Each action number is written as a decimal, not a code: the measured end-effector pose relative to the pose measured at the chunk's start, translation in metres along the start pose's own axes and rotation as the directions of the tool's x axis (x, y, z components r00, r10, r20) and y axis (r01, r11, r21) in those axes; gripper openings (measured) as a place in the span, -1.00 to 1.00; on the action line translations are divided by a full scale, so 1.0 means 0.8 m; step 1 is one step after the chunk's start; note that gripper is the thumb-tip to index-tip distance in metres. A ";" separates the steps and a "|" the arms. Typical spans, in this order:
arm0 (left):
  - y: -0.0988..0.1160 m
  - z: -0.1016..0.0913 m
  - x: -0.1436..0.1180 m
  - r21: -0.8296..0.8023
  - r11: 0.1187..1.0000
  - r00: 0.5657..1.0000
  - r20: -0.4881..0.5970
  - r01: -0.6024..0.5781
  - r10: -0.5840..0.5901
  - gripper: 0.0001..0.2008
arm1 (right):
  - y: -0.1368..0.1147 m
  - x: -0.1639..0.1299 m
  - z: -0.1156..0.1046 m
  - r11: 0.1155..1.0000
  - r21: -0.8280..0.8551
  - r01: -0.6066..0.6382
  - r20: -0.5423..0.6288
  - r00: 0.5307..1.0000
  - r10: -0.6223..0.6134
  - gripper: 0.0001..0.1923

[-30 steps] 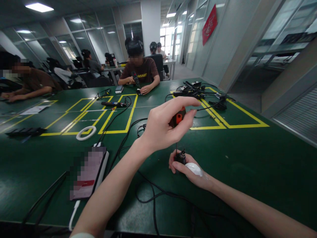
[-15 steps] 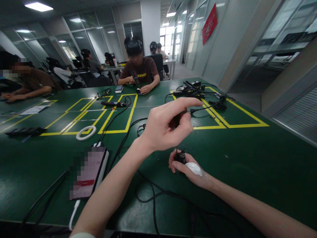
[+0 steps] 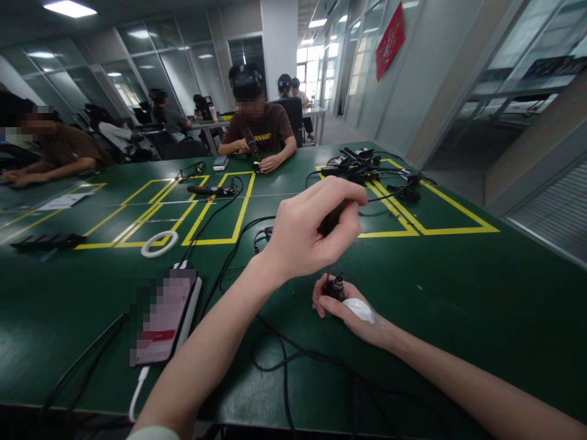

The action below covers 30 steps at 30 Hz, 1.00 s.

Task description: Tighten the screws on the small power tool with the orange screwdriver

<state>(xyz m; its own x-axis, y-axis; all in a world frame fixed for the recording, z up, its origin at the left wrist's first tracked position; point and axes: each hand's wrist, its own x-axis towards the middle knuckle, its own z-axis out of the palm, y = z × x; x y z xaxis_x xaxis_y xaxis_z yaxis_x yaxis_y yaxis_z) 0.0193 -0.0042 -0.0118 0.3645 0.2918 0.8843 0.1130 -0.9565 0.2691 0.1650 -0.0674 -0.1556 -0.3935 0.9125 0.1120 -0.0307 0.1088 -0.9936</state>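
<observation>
1. Left hand [image 3: 312,235] is curled round a screwdriver handle [image 3: 331,219], shaft pointing straight down; handle mostly hidden, grip looks fingertip-style.
2. Right hand [image 3: 353,311] pinches a small dark connector [image 3: 334,287] against the bench [image 3: 458,293], a white patch on the back of the hand.
3. Screwdriver tip meets the connector top; exact seating too small to tell.
4. Judgement: connector is light, rigid and small, likely to tip or spin. Hold it low at the base.
5. Thin shaft probably slips off easily, so keep it vertical.
6. Black cable [image 3: 284,360] loops beside the right hand.

Left hand [image 3: 312,235] grips screwdriver [image 3: 331,223] — right hand [image 3: 353,315] steadies small connector [image 3: 334,287].
</observation>
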 end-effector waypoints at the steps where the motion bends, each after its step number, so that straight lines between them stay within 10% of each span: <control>1: 0.000 0.001 0.000 -0.007 1.000 1.000 -0.005 0.007 -0.007 -0.85 | 0.000 0.000 0.000 1.000 0.001 -0.001 -0.004 1.000 0.001 -0.55; 30: -0.002 0.000 0.001 0.022 1.000 0.999 -0.028 -0.019 0.020 -0.88 | 0.002 0.000 0.001 1.000 0.012 -0.010 -0.027 1.000 0.010 -0.54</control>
<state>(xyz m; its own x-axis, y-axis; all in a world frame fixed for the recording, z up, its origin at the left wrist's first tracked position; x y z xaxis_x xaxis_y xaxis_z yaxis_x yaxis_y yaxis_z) 0.0190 -0.0025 -0.0118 0.3407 0.2728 0.8997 0.1266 -0.9616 0.2436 0.1647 -0.0677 -0.1571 -0.3692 0.9237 0.1020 -0.0378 0.0948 -0.9948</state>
